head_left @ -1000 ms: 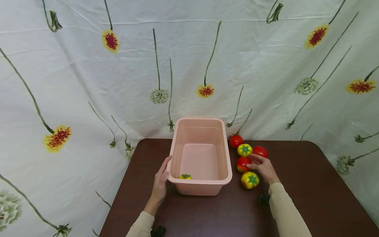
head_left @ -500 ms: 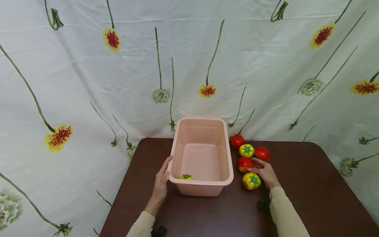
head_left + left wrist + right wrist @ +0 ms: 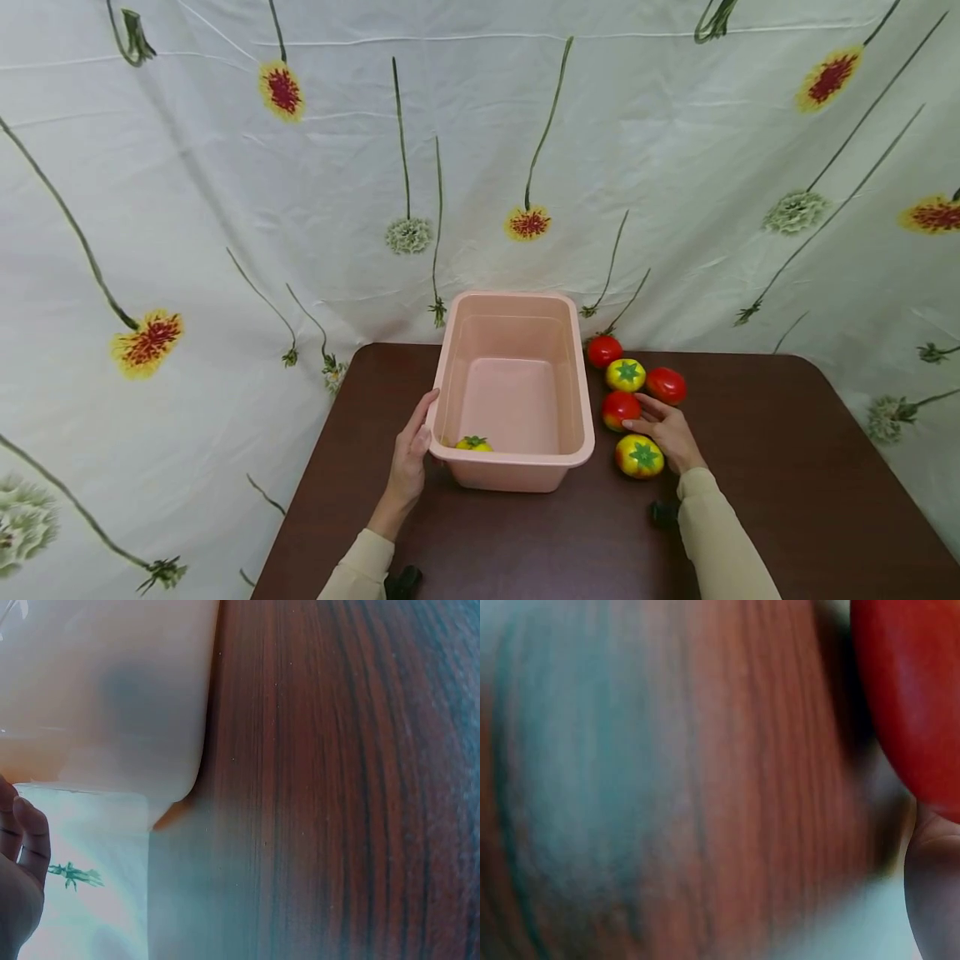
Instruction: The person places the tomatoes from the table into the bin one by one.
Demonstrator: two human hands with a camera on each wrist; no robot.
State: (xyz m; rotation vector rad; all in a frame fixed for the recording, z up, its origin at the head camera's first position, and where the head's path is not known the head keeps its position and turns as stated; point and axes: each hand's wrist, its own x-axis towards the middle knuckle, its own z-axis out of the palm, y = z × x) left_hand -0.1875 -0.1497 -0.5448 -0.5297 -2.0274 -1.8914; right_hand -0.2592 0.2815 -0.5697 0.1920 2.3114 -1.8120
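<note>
The left hand (image 3: pixel 406 471) held the pink bin (image 3: pixel 510 459) at its near left corner, with the thumb by the rim and the fingers bent against the outer side. The right hand (image 3: pixel 670 433) was only partly open: its thumb and fingers were bent around the right side of the held red fruit (image 3: pixel 619 408), pinching it, and this fruit was low over the table (image 3: pixel 540 546), to the right of the bin; whether it touched the wood I could not tell. Its skin was smooth and shiny red, turning a little yellow at the lower edge. Close to the right hand, on the near side of its thumb, lay the near yellow fruit (image 3: pixel 640 457), which had a green star of leaves and some orange on its side. Just beyond the fingers were the oval red fruit (image 3: pixel 666 385) and the far yellow fruit (image 3: pixel 626 375), and farther away the small red fruit (image 3: pixel 603 351). Inside the bin, to the right of the left hand, the binned yellow fruit (image 3: pixel 474 444) was half hidden behind the near rim. The right wrist view was blurred and its edge cut off the red fruit, with one digit touching it from below; in the left wrist view the left hand was also cut by the edge.
</note>
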